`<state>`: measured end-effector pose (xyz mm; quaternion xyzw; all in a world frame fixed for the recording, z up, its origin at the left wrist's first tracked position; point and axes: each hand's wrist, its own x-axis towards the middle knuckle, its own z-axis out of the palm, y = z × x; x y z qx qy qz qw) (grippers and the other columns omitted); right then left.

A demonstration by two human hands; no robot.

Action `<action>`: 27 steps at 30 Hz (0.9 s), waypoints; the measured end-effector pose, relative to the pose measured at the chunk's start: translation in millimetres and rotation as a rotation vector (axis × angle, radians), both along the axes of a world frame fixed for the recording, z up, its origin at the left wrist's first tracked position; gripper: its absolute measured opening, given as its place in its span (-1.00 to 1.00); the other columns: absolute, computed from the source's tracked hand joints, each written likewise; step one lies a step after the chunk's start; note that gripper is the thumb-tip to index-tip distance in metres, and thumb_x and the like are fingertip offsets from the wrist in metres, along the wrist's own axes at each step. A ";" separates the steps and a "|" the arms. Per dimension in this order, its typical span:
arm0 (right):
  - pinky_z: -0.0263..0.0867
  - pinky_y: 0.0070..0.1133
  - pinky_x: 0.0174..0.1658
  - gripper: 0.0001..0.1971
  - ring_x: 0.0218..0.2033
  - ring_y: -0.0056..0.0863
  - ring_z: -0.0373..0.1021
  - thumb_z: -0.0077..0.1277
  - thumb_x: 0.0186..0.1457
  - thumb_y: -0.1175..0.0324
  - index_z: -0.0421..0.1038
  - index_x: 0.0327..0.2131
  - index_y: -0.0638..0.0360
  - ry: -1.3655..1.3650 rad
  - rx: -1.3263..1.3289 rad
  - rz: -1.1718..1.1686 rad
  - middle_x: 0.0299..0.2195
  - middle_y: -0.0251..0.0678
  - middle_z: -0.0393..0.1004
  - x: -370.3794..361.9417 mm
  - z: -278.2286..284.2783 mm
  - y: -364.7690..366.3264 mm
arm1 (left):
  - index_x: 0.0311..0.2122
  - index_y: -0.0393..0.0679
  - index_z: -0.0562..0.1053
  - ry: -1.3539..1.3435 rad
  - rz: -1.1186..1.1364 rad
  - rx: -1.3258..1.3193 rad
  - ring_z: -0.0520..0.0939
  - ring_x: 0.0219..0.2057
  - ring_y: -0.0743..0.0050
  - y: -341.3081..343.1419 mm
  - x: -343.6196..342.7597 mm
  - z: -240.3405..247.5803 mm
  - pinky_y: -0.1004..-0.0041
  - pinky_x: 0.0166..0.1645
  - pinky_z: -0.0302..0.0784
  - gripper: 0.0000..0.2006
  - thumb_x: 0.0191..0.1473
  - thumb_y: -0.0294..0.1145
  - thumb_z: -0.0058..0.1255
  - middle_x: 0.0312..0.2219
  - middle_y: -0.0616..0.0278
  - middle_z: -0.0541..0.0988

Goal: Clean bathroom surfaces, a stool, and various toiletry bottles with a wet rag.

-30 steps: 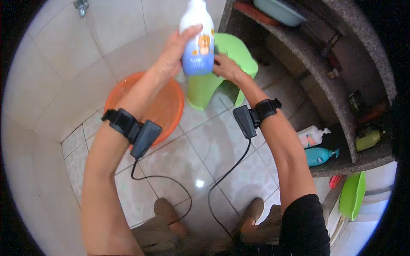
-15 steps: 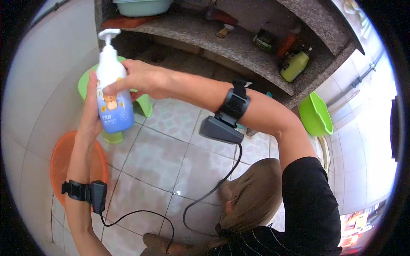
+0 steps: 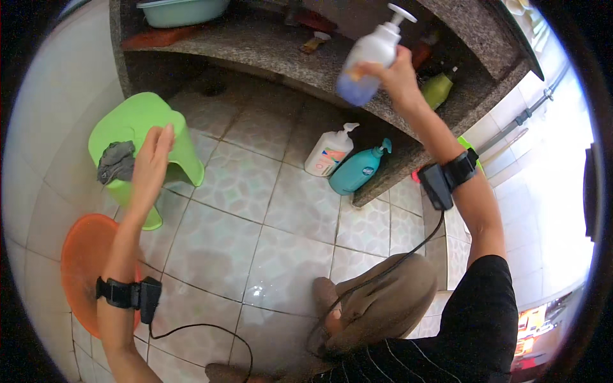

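My right hand [image 3: 401, 75] grips a white and blue pump bottle [image 3: 367, 64] by its side, tilted, its white pump head up to the right. The bottle is in front of the stone shelf [image 3: 268, 64], slightly blurred. My left hand [image 3: 152, 156] is empty, fingers stretched out, over the edge of a light green plastic stool [image 3: 143, 115]. Beside that hand, a crumpled dark grey cloth [image 3: 117, 163] lies on the stool. Under the shelf, a white pump bottle [image 3: 329, 153] and a teal pump bottle [image 3: 357, 171] stand on the tiled floor.
An orange basin [image 3: 83, 255] rests on the floor under my left forearm. On the shelf are a pale blue basin [image 3: 185, 13], a brush [image 3: 315, 42] and a green bottle [image 3: 437, 91]. Cables run from both wrist devices.
My right hand has carried the pump bottle from the left, over the stool, to the shelf at the right. My left hand has let go of it. The view has shifted slightly.
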<state>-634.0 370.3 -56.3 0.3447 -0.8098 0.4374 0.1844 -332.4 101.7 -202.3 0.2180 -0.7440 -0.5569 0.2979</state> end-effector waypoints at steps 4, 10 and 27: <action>0.28 -0.28 -0.16 -0.18 -0.24 0.01 0.36 0.24 -0.30 0.24 -0.07 0.00 0.19 0.287 0.171 -0.367 -0.26 0.01 0.36 -73.7 -2.2 41.8 | -0.26 -0.23 0.33 -0.121 0.193 -0.479 0.47 -0.32 0.37 -68.8 29.8 -77.0 0.44 -0.22 0.39 -0.77 0.03 -0.31 -0.07 -0.34 0.14 0.43; 0.24 -0.19 -0.12 -0.17 -0.14 0.10 0.26 0.20 -0.21 0.24 -0.14 0.04 0.23 0.262 0.182 -0.610 -0.08 0.10 0.14 -118.1 -22.3 46.3 | -0.31 -0.26 0.34 -0.127 0.231 -0.575 0.47 -0.34 0.25 -60.5 24.7 -57.4 0.37 -0.29 0.38 -0.83 -0.06 -0.50 -0.04 -0.37 0.09 0.43; -0.34 -0.17 0.21 -0.02 0.19 0.18 -0.32 0.00 -0.07 0.02 -0.33 0.10 0.64 0.813 0.485 -0.477 0.14 0.32 -0.28 -73.3 -19.7 -4.1 | -0.17 -0.20 0.35 0.101 0.075 -0.866 0.36 -0.09 0.09 -24.7 -57.7 -5.9 0.29 -0.01 0.24 -0.76 0.01 -0.43 -0.10 -0.19 0.10 0.39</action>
